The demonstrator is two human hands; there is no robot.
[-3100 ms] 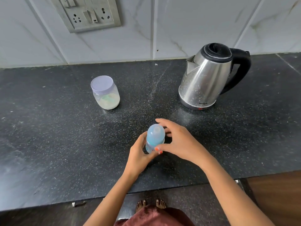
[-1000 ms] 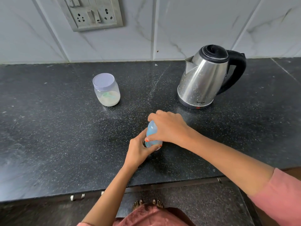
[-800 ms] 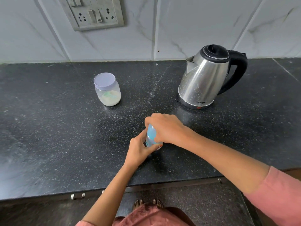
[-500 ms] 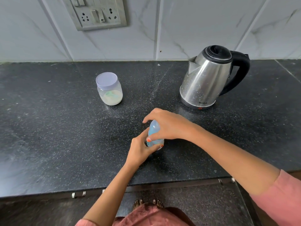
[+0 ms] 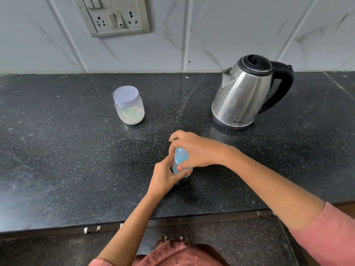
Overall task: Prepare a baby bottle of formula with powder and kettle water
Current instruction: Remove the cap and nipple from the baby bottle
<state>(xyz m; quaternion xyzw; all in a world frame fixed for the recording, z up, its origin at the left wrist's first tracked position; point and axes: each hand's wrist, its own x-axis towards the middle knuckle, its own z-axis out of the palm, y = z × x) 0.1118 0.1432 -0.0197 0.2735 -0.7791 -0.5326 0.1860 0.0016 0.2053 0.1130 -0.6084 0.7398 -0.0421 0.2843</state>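
A small baby bottle with a translucent blue cap [image 5: 180,158] stands upright on the black counter [image 5: 67,160], near its front edge. My left hand [image 5: 166,176] grips the bottle's lower body from the left. My right hand [image 5: 196,148] curls over the blue cap from the right and hides most of it. A clear jar of pale powder [image 5: 129,105] with a lilac lid stands closed at the back left. At the back right is a steel kettle [image 5: 242,93] with a black lid and handle, spout toward the jar.
A tiled wall rises behind the counter with a switch and socket plate [image 5: 113,15] at the upper left. The counter's front edge runs across the bottom, with the floor and my feet [image 5: 172,240] below it.
Both hands have stayed on the bottle in the same spot. My right hand has turned on the blue cap, covering more of it than three seconds ago.
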